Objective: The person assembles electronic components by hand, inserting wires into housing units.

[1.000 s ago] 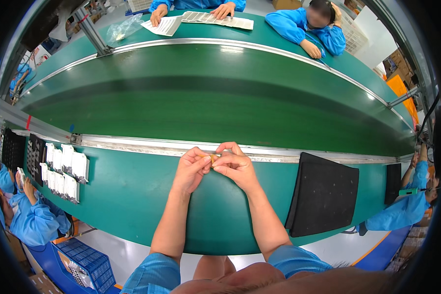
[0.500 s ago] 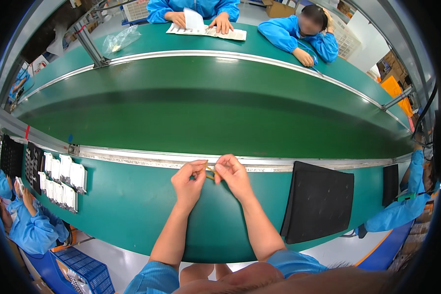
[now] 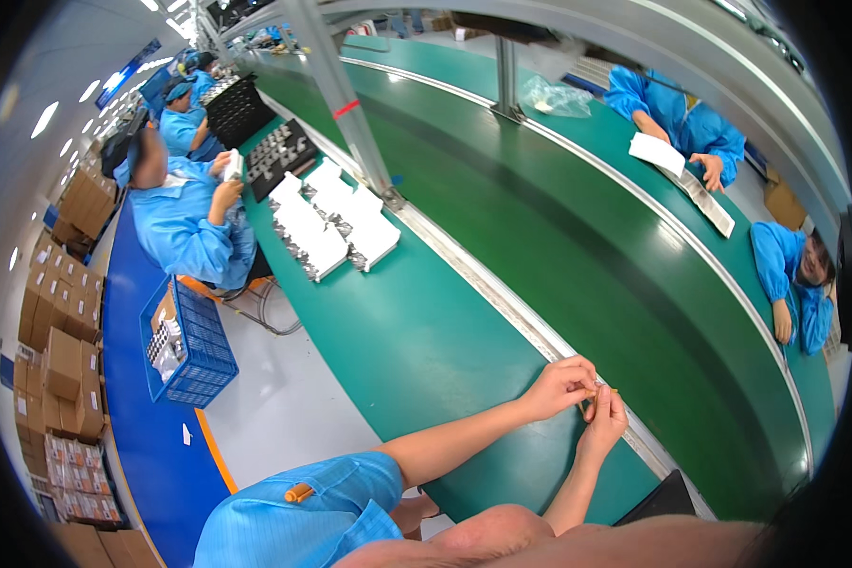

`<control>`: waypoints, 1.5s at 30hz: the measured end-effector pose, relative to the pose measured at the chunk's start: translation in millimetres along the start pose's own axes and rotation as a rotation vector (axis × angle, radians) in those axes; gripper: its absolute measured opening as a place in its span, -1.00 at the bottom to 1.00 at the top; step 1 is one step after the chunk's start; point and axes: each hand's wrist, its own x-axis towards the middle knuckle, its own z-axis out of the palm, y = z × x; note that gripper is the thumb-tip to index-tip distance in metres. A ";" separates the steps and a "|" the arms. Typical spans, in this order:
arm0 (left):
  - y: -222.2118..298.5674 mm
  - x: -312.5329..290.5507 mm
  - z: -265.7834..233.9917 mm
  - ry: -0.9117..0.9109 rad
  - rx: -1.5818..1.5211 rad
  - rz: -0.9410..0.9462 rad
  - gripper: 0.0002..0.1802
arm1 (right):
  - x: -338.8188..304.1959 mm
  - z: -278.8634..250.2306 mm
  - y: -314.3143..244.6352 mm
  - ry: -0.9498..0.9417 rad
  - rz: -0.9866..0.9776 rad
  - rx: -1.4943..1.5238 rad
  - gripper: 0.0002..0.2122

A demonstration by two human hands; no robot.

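My left hand (image 3: 557, 389) and my right hand (image 3: 603, 422) meet at the table's inner edge, close to the metal rail. Their fingertips pinch a thin yellowish strip (image 3: 614, 390), most of which is hidden by the fingers. I cannot make out whether it is a band or a cord. Both hands are closed and almost touch each other, slightly above the green tabletop (image 3: 426, 350).
White parts (image 3: 336, 222) stand in rows farther left, before a black tray (image 3: 279, 156). A co-worker (image 3: 185, 213) sits there beside a blue crate (image 3: 199, 346). The green conveyor belt (image 3: 577, 256) runs beyond the rail (image 3: 502, 293). A black mat (image 3: 661, 500) lies near my right forearm.
My view has swung to the left, bringing the co-worker, the white parts and the stacked cartons into fuller sight. Both hands remain together, pinching the yellowish strip.
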 end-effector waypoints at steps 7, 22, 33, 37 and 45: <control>3.8 -35.0 -2.3 -0.050 -0.269 -0.320 -0.90 | -14.7 11.4 4.7 0.088 -0.231 -0.478 -0.79; 172.7 -325.2 -52.6 -0.169 -0.126 -0.684 -0.90 | -306.5 -19.9 -20.3 -0.513 0.405 -0.277 -0.79; 230.7 -275.6 -48.4 -0.172 -0.202 -0.697 -0.86 | -294.5 -1.3 -84.0 -0.441 0.522 -0.081 -0.84; 241.2 -253.0 -44.3 -0.308 -0.087 -0.698 -0.85 | -277.6 -21.4 -50.3 -0.337 0.689 0.132 -0.82; 210.2 -220.4 -74.3 -0.200 -0.223 -0.584 -0.93 | -239.7 8.8 -64.2 -0.336 0.687 0.188 -0.85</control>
